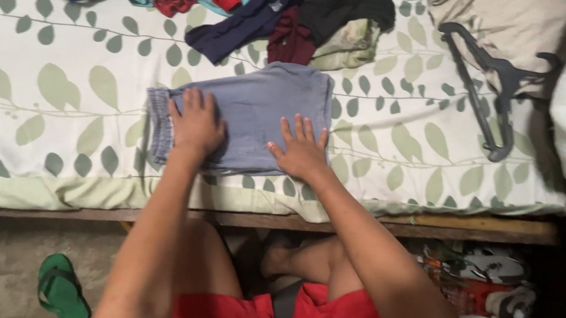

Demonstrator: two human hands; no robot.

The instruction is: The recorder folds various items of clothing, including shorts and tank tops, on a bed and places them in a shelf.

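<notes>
At centre frame, on the leaf-print bedsheet (66, 93), lie the grey-blue shorts (261, 108), long axis running left to right, waistband at the left. Left hand (196, 123) flat by the waistband, right hand (300, 150) flat on the lower right edge, fingers spread, gripping nothing. Clothes pile (288, 17) just above; dark hanger (492, 77) far right.

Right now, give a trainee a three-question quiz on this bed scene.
1. True or false: both hands lie flat on the grey-blue shorts.
2. Which hand is nearer the elastic waistband: the left hand or the right hand?
3. What lies on the beige pillow: A) dark hanger, B) green flip-flop, C) clothes pile?

Key: 1 true; 2 left hand; 3 A.
</notes>
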